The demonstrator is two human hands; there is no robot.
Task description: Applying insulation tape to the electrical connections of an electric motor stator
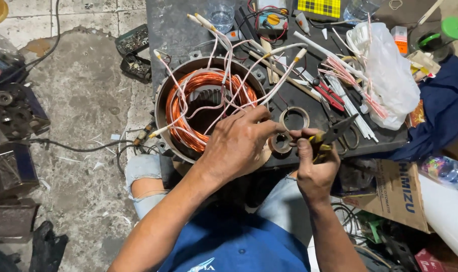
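Motor housing point(163, 95) with copper winding point(188, 85) sits on bench centre-left, white leads fanning out. Left hand point(239, 143) pinches lead end at rim. Right hand point(314, 168) grips pliers point(335, 133), jaws near that end. Step looks like lead trimming; next move needs steady, precise bite.

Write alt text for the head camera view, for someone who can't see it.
Seen from above, a person's left hand rests on a motor stator wound with copper coils and white-sleeved leads, while the right hand grips yellow-handled pliers. Tape rolls, tools and a plastic bag crowd the dark workbench.
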